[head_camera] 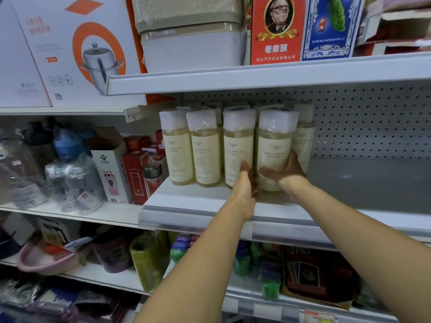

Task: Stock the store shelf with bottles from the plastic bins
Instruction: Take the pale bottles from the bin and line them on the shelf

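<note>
Several pale yellow bottles with white caps and cream labels stand in rows on the white middle shelf (203, 201). The front row runs left to right from a first bottle (178, 148) to a fourth bottle (275, 145). My right hand (283, 170) wraps around the lower right side of that fourth bottle. My left hand (246, 185) presses its fingers against the lower right part of the third bottle (238, 145), in the gap between the two. More bottles stand behind, partly hidden. No plastic bin is in view.
To the right of the bottles the shelf floor (368, 183) is bare, backed by a perforated panel (373, 122). Boxes (277, 29) fill the shelf above. Left are clear water bottles (70, 180) and red boxes (135, 173); below are coloured packs.
</note>
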`<state>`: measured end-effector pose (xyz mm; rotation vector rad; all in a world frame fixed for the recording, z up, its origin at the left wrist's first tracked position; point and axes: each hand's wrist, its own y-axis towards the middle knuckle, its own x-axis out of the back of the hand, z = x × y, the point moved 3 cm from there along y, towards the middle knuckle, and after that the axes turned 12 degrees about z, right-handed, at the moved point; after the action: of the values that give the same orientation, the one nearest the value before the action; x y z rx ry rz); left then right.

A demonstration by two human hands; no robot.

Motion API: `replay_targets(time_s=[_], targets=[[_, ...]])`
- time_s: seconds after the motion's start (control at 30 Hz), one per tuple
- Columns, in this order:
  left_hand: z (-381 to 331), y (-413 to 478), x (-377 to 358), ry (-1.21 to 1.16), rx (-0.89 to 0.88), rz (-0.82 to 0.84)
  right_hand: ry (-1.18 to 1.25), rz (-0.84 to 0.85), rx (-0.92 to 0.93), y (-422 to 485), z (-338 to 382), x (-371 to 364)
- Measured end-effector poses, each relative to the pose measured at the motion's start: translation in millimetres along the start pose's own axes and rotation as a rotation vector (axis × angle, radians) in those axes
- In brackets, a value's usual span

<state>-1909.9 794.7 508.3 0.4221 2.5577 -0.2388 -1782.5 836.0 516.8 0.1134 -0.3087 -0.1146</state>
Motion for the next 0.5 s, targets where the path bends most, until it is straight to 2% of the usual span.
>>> replay_targets(time_s=[0.1,0.17,0.33,0.43,0.5], targets=[[-8,-15,11,-0.026,0.048,-0.037,-0.082,-0.124,-0.106,-15,-3,-6],[-16,-25,23,-0.006,0.051,-0.071,-0.120,-0.207,-0.106,-29,2,-15],[-45,-62,55,-0.036,-0.019,-0.048,-0.181,-0.314,0.211,-66,40,-57],[-56,-93,89,-0.082,-0.070,-0.073,-0.238,-0.275,0.386,-93,59,-96],[-59,-114,115,-0.121,-0.081,-0.104,-0.160,-0.203,0.417,-108,64,-127]])
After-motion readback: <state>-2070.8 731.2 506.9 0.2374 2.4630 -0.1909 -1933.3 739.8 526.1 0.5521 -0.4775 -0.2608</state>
